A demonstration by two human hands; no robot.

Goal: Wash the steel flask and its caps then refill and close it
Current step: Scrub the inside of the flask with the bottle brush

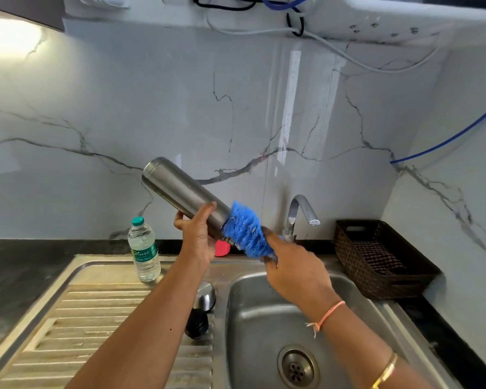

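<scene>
The left grip (198, 240) is wrapping the steel flask (180, 189), mouth tilting toward the sink (250, 304) (probably for draining); the right grip (295, 273) is clasping the blue brush (247, 231) at that mouth.

Orange wrist thread (327, 315), gold bangle (386, 370)

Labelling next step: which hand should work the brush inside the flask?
The right hand: it grips the brush, bristles at the flask mouth. The left hand only holds the flask body, tilted.
</scene>
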